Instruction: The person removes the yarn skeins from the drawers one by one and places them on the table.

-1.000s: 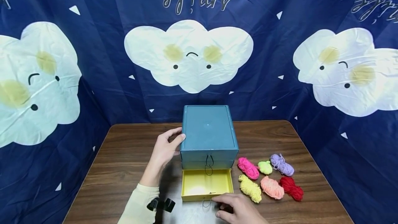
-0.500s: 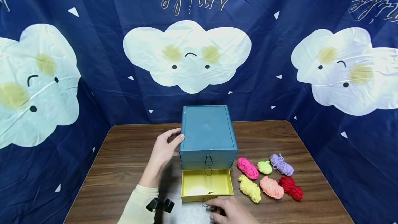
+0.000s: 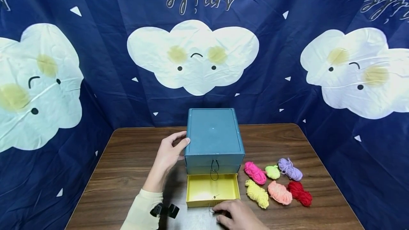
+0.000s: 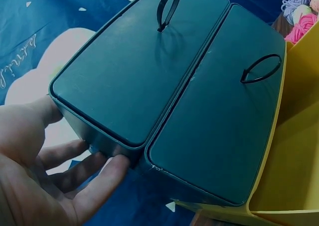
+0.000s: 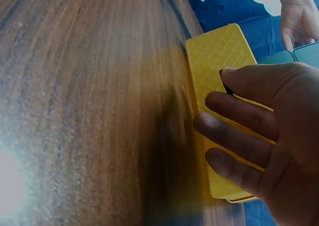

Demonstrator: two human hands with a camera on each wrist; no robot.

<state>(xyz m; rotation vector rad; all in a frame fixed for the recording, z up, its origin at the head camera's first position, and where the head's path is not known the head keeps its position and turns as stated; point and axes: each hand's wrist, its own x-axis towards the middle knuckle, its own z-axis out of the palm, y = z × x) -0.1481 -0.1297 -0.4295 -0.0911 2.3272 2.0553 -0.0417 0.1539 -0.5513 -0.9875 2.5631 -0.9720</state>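
At the near table [image 3: 127,159] edge, the yellow drawer [image 3: 212,189] stands pulled out of the teal box [image 3: 213,136], the right hand [image 3: 234,215] pinching its loop. The left hand [image 3: 167,155] braces the box with relaxed fingers [image 4: 94,181]; a straight, level pull with that brace firm should keep the box from sliding, with the 6 yarn bundles [image 3: 276,184] just beside.

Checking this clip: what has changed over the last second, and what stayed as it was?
The right hand slid left along the front of the open yellow drawer to its pull loop. The left hand still steadies the teal box; drawer and yarn bundles kept their places.
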